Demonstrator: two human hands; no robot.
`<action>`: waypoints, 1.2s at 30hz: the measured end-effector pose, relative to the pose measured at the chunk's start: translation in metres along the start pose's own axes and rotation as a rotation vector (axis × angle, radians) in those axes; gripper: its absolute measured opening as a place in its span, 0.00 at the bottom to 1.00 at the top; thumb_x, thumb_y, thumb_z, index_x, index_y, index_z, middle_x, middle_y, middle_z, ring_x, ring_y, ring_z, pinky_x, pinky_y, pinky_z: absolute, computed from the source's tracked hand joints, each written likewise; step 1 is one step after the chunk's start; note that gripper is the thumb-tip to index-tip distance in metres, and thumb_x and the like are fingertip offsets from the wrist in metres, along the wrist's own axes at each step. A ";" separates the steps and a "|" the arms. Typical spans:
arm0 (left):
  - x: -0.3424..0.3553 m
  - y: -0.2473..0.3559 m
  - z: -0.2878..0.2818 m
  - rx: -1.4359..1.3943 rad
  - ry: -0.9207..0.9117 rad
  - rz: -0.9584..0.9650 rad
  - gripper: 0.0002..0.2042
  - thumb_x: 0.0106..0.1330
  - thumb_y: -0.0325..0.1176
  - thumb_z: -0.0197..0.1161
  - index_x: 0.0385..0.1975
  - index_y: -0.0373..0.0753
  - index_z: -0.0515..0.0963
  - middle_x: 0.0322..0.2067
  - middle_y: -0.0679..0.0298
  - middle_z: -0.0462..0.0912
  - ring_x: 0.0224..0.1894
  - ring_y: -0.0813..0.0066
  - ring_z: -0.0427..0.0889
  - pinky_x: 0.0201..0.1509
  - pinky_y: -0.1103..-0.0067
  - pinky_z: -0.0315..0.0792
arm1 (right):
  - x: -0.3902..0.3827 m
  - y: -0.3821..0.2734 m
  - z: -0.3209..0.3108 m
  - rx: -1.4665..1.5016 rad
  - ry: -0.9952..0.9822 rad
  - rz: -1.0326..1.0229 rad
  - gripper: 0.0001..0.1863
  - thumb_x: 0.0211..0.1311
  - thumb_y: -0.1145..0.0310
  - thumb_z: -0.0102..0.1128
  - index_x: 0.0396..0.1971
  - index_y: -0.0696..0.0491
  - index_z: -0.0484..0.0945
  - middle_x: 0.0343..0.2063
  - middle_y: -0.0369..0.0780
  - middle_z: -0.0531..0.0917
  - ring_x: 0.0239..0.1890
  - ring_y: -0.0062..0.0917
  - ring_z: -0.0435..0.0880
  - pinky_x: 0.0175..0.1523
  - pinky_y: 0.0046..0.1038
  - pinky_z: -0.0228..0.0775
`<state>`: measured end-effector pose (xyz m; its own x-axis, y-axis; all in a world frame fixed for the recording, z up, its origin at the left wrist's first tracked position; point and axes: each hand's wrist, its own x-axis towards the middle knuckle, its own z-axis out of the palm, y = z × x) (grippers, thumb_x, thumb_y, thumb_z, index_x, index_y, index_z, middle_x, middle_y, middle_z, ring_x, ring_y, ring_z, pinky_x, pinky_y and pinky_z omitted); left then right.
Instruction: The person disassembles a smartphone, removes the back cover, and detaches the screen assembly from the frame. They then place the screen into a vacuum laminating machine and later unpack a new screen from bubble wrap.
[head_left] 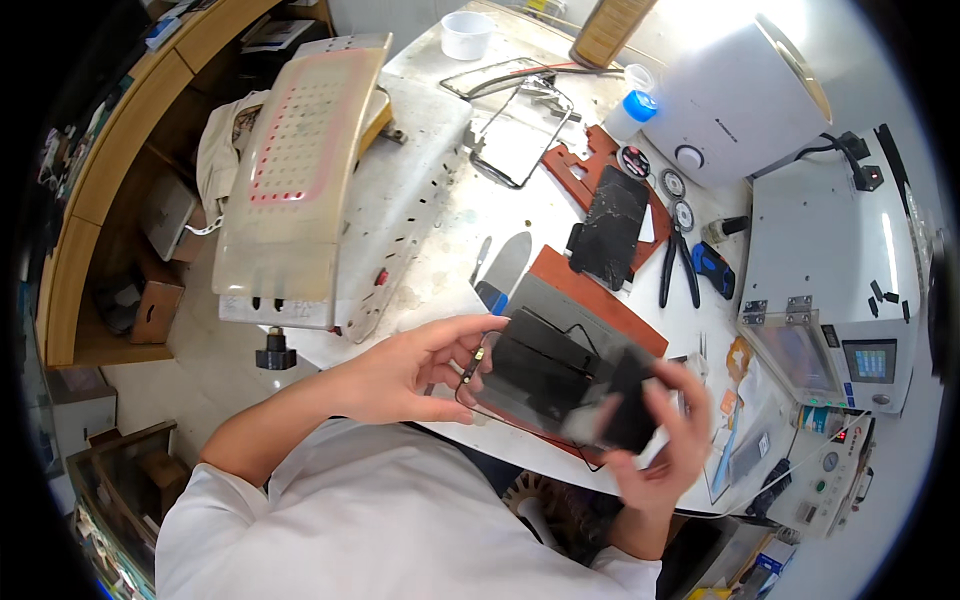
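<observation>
My left hand (430,368) pinches the left edge of a thin black-rimmed phone frame (463,392); a small gold piece shows at its edge by my fingers. Whether the frame holds clear glass I cannot tell. In my right hand (668,430) is a dark flat rectangular piece (630,405), tilted and smeared by motion, over the frame's right side. Beneath both lies a grey pad (610,335) on a reddish-brown mat (565,275). Beyond it rests a black phone with a scratched, cracked-looking face (612,225).
Pliers (680,270), a blue-handled tool (712,268) and wire spools (633,160) lie right of the phone. Empty phone frames (522,130) are at the back. A beige-topped machine (290,180) stands left, a white cylindrical device (735,100) back right, and a grey cabinet machine (835,230) right.
</observation>
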<state>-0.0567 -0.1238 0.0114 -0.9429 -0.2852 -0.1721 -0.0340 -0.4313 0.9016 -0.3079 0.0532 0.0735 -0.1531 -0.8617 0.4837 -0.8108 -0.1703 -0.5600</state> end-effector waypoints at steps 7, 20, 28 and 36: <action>0.002 0.003 0.000 0.052 0.003 0.029 0.42 0.57 0.14 0.63 0.73 0.38 0.54 0.56 0.59 0.71 0.57 0.72 0.74 0.58 0.74 0.75 | 0.005 -0.016 0.034 -0.101 -0.255 -0.164 0.31 0.39 0.57 0.78 0.49 0.48 0.83 0.49 0.41 0.81 0.46 0.36 0.81 0.51 0.36 0.69; 0.002 -0.001 -0.003 0.013 -0.012 0.030 0.41 0.57 0.15 0.61 0.73 0.39 0.54 0.56 0.58 0.71 0.57 0.70 0.74 0.59 0.73 0.74 | 0.003 -0.010 0.041 -0.199 -0.254 -0.108 0.29 0.40 0.54 0.78 0.47 0.48 0.84 0.51 0.42 0.79 0.47 0.34 0.76 0.51 0.37 0.63; 0.002 0.001 -0.004 0.041 -0.039 0.057 0.43 0.59 0.17 0.67 0.73 0.39 0.52 0.54 0.58 0.70 0.54 0.70 0.75 0.57 0.74 0.76 | 0.000 -0.007 0.045 -0.212 -0.249 -0.088 0.30 0.38 0.56 0.79 0.46 0.49 0.84 0.51 0.43 0.79 0.49 0.37 0.74 0.52 0.37 0.64; 0.002 -0.002 -0.007 0.051 -0.048 0.046 0.44 0.59 0.17 0.69 0.74 0.40 0.52 0.55 0.60 0.70 0.54 0.73 0.74 0.56 0.77 0.75 | -0.001 -0.007 0.045 -0.233 -0.264 -0.088 0.30 0.39 0.56 0.79 0.47 0.50 0.84 0.51 0.44 0.79 0.49 0.38 0.74 0.52 0.37 0.64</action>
<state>-0.0565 -0.1295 0.0064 -0.9586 -0.2619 -0.1120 -0.0060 -0.3746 0.9272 -0.2770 0.0336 0.0470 0.0497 -0.9473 0.3164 -0.9261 -0.1623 -0.3406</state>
